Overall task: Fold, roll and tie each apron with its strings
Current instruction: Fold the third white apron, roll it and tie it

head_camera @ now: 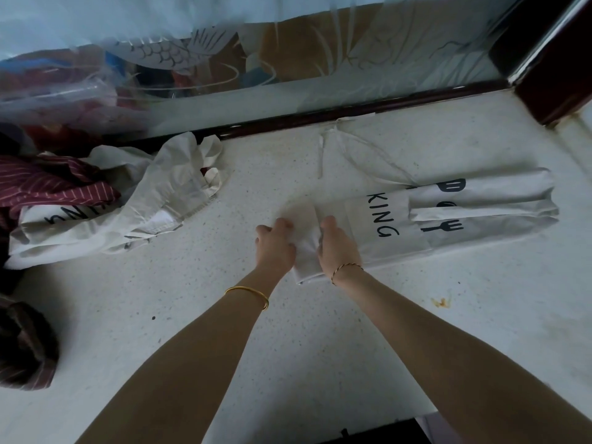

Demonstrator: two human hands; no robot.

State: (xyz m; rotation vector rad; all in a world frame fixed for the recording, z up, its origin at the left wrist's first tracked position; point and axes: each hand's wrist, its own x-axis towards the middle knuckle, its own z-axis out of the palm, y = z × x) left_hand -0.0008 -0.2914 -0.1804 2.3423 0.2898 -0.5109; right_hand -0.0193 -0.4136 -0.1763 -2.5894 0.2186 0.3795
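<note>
1. Grip state. My left hand (275,243) and my right hand (336,246) sit side by side, close but apart. Both grips are narrow. The fingers curl down onto white fabric, and each hand holds the end of the folded apron (400,238).

2. Position of the work. The folded apron lies flat on the bench (224,315) as one long strip. Its end is under and between my two grips, and the rest runs away to the right of my right hand. The black lettering "KING" (382,216) lies just right of my right-hand grip. The fork print is further right along the strip.

3. Strings. The strings (321,155) lie loose on the bench beyond my grips, trailing from the strip's far edge. Neither hand touches them.

4. Wrists. A gold bangle (248,291) is on my left wrist and a thin twisted bracelet (346,270) is on my right.

5. Surroundings. A crumpled white apron (153,200) lies well left of my left-hand grip, with striped maroon cloth (57,187) further left. A dark bundle (25,344) sits left and nearer to me. A small yellow stain (441,302) marks the bench right of my right forearm.
</note>
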